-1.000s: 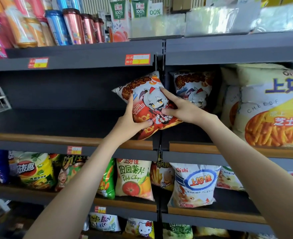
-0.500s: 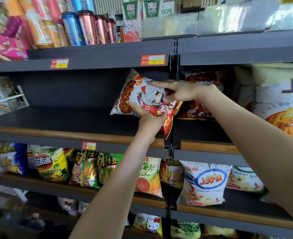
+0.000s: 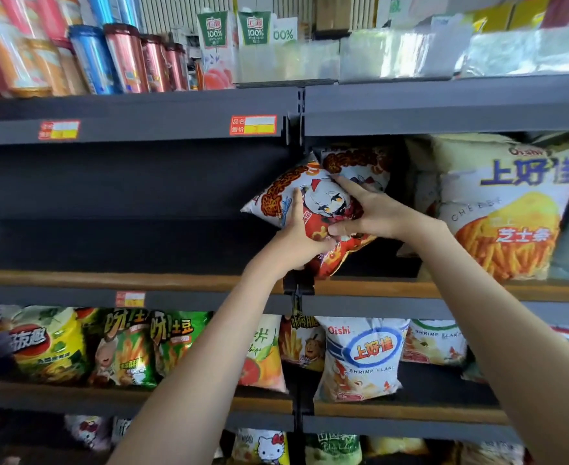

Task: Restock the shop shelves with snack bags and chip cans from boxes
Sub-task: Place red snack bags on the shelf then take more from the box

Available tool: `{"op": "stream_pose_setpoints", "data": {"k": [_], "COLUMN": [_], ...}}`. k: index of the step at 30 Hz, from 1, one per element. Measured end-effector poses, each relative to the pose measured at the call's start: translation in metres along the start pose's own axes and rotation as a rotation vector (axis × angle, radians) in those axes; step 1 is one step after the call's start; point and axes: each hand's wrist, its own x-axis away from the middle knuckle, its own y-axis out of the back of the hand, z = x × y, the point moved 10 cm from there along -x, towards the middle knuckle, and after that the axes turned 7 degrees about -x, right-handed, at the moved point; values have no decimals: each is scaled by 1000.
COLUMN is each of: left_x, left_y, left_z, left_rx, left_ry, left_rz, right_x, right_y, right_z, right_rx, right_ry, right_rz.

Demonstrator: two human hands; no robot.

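I have the red-and-white puffed foil snack bag with a cartoon figure [image 3: 309, 209] between both hands at the middle shelf [image 3: 108, 243]. It is tilted and sits right at the upright post where the bare left bay meets the stocked right bay, its lower corner hanging over the wooden front lip. My left hand [image 3: 296, 239] cups it from below with the thumb up the printed face. My right hand [image 3: 373, 213] holds the right side, forefinger and thumb spread wide over the front; its other fingers [image 3: 346, 184] are partly hidden, so I cannot tell how far they wrap behind. I judge the bag light, air-filled and soft, with slick film and brittle contents, so I would hold it by the side seams or flat across the faces rather than squeeze the middle. Just behind it stands a matching red-and-white bag [image 3: 360, 162], and further right a large pale yellow cheese-stick bag [image 3: 511, 209] fills its bay. The top shelf carries tall pink and blue chip cans [image 3: 125, 58] and green-topped juice cartons [image 3: 214, 38]. The shelf below is lined with green snack bags [image 3: 125, 347] and a white shrimp-flake bag [image 3: 360, 357].
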Motion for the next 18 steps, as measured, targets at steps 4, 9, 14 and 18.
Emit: {"op": "stream_pose_setpoints", "data": {"k": [4,9,14,18], "left_x": [-7,-16,-25,-31], "left_y": [-5,-4,-17,-21], "left_z": [-12,-22,-26,-30], "left_rx": [-86,-330,-439,-473], "left_ry": [-123,-222,-280,-349], "left_rz": [56,57,38,-22], "right_x": [18,26,22,25], "right_y": [8,7,2,7], "right_z": [-13,-19,-24,-23], "right_rx": [10,87,162,172], "right_ry": [-28,-41,-29,17], "right_rz": [-123,-203,-223,-336]}}
